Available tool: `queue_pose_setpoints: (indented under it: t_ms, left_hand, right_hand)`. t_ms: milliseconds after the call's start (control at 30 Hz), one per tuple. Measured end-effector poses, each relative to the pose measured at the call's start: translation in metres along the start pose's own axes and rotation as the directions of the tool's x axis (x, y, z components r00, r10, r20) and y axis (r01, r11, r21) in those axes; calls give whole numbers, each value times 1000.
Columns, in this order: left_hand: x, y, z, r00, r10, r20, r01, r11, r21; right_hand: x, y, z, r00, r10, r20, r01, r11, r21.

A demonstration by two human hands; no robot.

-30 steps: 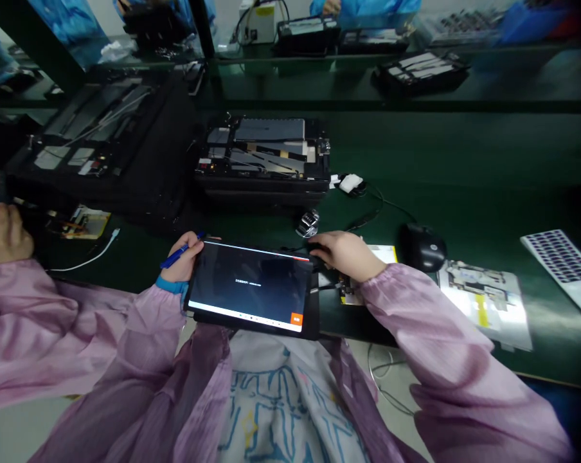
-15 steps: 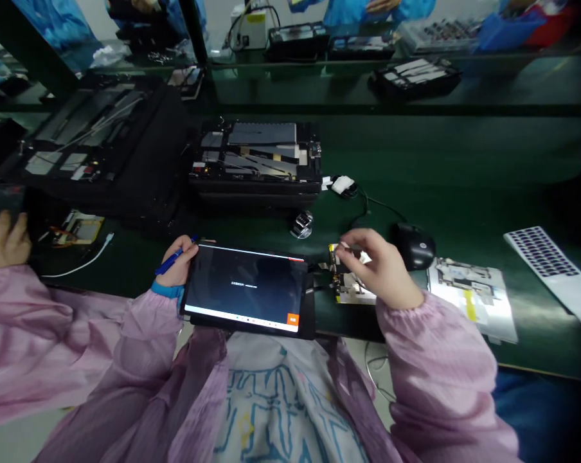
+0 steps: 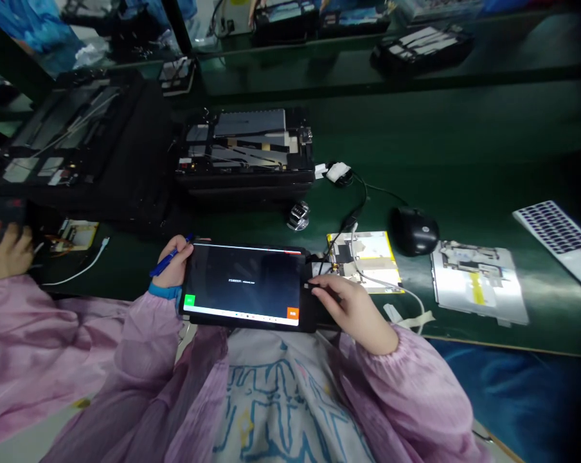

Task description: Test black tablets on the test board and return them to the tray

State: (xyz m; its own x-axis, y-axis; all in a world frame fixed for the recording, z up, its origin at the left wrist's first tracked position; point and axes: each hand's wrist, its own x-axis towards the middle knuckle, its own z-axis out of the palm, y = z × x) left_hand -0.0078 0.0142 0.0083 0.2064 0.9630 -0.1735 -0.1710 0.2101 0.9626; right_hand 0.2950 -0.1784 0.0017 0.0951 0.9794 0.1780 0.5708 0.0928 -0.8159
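Observation:
A black tablet [image 3: 245,283] with a lit dark screen rests at the near edge of the green bench, over my lap. My left hand [image 3: 171,262] grips its left edge and also pinches a blue pen [image 3: 169,256]. My right hand [image 3: 349,307] is at the tablet's right edge, fingers pinched on a small cable plug [image 3: 312,285] there. Just beyond that hand lies a yellow-backed circuit board [image 3: 367,254] with thin cables running off it.
A black mouse [image 3: 414,231], an opened silver device back [image 3: 476,289] and a keyboard [image 3: 558,235] lie to the right. Stacked opened tablets in black trays [image 3: 245,151] stand behind. Another person's hand [image 3: 4,247] in a pink sleeve is at the far left. A small metal counter [image 3: 297,215] sits mid-bench.
My right hand left the circuit board and came down to the tablet's right edge, onto the plug. A green button appeared at the screen's lower left. The camera tilted down slightly.

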Motion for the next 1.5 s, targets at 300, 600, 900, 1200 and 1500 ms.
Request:
queue_pose_setpoints:
  t_ms: [300, 600, 900, 1200, 1500]
  left_hand:
    - [2, -1, 3, 1000, 10, -5, -10, 1000, 28]
    - [2, -2, 2, 999, 33, -19, -32, 999, 30]
    - [2, -5, 1, 997, 79, -7, -79, 997, -4]
    - [2, -7, -1, 996, 91, -15, -91, 996, 16]
    - [2, -9, -2, 998, 67, 6, -67, 998, 14]
  right_hand:
    - [-4, 13, 12, 994, 112, -6, -110, 983, 146]
    - [-2, 18, 12, 980, 165, 108, -192, 923, 334]
    - [0, 19, 17, 957, 251, 147, -290, 796, 530]
    - [-3, 19, 19, 961, 226, 160, -276, 844, 460]
    - [3, 16, 16, 973, 171, 152, -217, 904, 370]
